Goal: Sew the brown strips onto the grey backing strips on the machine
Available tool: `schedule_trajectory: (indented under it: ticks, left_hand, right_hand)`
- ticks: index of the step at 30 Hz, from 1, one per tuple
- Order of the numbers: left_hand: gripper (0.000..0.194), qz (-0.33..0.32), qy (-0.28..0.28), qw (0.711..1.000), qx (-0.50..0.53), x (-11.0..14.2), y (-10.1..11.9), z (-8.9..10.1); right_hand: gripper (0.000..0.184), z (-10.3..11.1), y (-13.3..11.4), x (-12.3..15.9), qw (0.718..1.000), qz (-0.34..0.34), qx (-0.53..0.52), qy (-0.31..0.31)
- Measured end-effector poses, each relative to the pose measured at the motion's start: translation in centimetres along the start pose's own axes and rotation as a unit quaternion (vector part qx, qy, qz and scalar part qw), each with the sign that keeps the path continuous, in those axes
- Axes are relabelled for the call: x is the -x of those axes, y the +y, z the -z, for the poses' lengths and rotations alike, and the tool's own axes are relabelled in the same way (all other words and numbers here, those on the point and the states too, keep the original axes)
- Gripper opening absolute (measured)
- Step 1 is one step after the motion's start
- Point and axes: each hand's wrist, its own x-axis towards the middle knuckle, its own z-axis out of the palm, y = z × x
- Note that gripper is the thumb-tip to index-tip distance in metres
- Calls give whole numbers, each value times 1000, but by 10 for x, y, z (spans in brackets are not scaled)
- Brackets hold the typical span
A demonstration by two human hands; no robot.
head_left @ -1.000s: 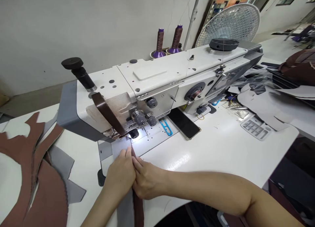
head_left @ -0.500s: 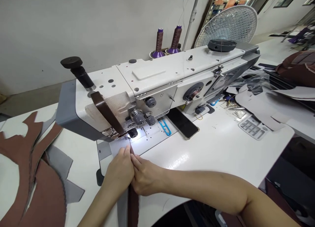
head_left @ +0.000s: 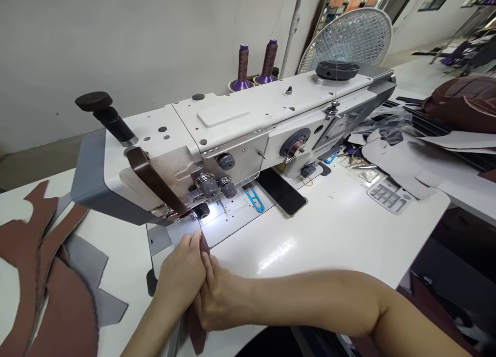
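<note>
A brown leather-like strip with a grey side runs toward me from the lit needle area of a white sewing machine. My left hand lies along the strip, its fingertips pressed together on it just in front of the presser foot. Right beside it, my right hand pinches the strip's edge a little nearer to me. The two hands touch. Their undersides and the part of the strip beneath them are hidden.
Brown and grey cut pieces lie on the left of the table. A phone and blue thread snips rest under the machine arm. Thread cones and a fan stand behind. Offcuts lie at right.
My right hand has slid slightly back toward me along the strip, and the strip's near end now shows below it. The view has shifted a little.
</note>
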Motion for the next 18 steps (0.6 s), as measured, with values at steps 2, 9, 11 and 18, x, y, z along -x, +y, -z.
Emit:
schedule_trajectory:
  ticks: [2, 9, 11, 18]
  left_hand:
    - [52, -8, 9, 1000, -10, 0, -2, 2]
    - [52, 4, -20, 1000, -15, 3, -5, 9]
    - [51, -2, -26, 1000, -16, 3, -5, 11]
    - [52, -7, -45, 998, 31, 3, -3, 15]
  right_hand:
    - [52, -4, 1, 1, 1000, 4, -1, -1]
    - [32, -10, 4, 2, 998, -15, 23, 49]
    - [33, -12, 6, 2, 997, -15, 30, 67]
    - [28, -14, 13, 1, 994, -29, 37, 100]
